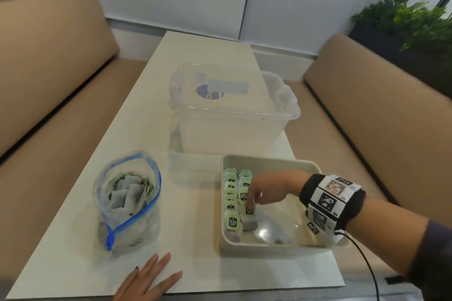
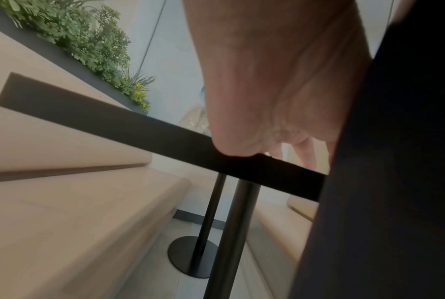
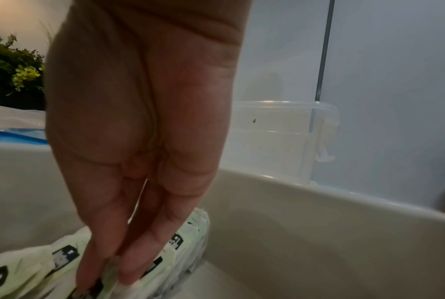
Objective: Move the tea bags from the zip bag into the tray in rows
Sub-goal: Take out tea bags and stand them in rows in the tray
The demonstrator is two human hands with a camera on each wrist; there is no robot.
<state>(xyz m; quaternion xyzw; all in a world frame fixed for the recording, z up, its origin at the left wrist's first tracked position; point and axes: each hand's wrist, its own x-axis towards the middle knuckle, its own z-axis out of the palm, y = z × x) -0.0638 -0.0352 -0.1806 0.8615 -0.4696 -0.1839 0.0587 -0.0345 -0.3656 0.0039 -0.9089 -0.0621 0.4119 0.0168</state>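
A clear zip bag (image 1: 127,200) with a blue seal stands open at the table's left, holding several tea bags. The beige tray (image 1: 269,160) sits to its right. Two rows of green-tagged tea bags (image 1: 231,193) stand along its left side. My right hand (image 1: 252,200) reaches into the tray from the right and pinches a tea bag (image 1: 249,210) at the near end of the second row. In the right wrist view the fingertips (image 3: 129,271) press together on that tea bag (image 3: 114,277). My left hand (image 1: 156,273) lies flat on the table near the front edge, fingers straight.
A clear lidded storage box (image 1: 230,107) stands behind the tray. Tan bench seats (image 1: 56,95) run along both sides of the white table (image 1: 190,227). Plants (image 1: 411,19) sit behind the benches. The tray's right half (image 1: 288,222) holds no tea bags.
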